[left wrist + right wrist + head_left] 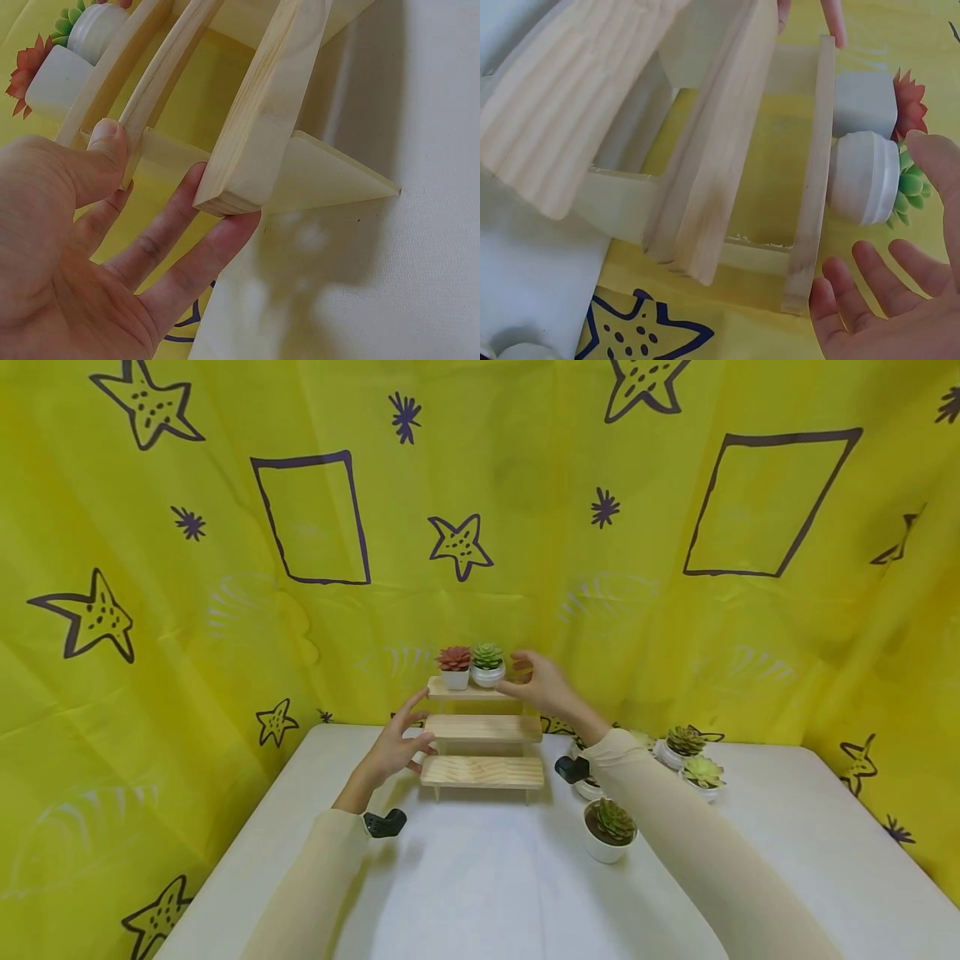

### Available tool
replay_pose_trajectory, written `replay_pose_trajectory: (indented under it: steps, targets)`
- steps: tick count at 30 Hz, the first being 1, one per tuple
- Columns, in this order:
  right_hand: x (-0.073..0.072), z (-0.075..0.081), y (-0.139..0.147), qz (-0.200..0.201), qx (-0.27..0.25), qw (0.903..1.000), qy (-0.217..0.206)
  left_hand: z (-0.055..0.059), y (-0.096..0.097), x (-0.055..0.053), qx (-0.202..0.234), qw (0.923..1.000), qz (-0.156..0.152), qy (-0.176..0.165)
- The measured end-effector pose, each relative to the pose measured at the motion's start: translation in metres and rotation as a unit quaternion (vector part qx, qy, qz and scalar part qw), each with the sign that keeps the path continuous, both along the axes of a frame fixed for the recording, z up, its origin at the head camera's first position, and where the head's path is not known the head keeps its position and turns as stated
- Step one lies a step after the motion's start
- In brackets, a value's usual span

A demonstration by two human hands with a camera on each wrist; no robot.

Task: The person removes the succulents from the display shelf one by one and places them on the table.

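A three-step wooden stand [482,727] sits at the back of the white table [480,893]. On its top step stand a red succulent in a square white pot [454,667] and a green succulent in a round white pot [488,664]. My left hand [397,747] touches the stand's left end with straight fingers. In the left wrist view the thumb [105,139] presses a step's edge and the fingers [225,232] lie under the lowest step [255,127]. My right hand [536,681] hovers open at the right end of the top step, beside the round pot [866,176], holding nothing.
Several more potted succulents stand on the table right of the stand, the nearest one [611,827] under my right forearm and two others [693,760] further back. A yellow curtain [480,527] with stars hangs close behind the stand.
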State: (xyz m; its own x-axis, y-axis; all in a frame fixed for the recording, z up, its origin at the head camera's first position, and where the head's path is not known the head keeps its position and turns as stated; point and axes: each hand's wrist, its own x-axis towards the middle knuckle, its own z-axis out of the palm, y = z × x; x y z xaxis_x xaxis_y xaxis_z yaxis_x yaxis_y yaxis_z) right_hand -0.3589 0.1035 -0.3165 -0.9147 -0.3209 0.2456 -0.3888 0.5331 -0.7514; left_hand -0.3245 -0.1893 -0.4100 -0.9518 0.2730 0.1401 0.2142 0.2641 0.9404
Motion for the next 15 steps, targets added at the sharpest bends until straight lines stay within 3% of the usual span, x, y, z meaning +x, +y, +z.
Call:
replay_pose_trajectory:
  steps: [7, 15]
  targets:
    - [-0.010, -0.001, -0.009, -0.024, 0.016, 0.9996, -0.004, -0.002, 0.000, -0.002, 0.000, 1.0000, -0.003, -0.001]
    - [-0.014, -0.006, -0.023, -0.018, 0.001, 0.9998, 0.006, -0.001, -0.001, 0.000, -0.001, 1.0000, -0.001, -0.001]
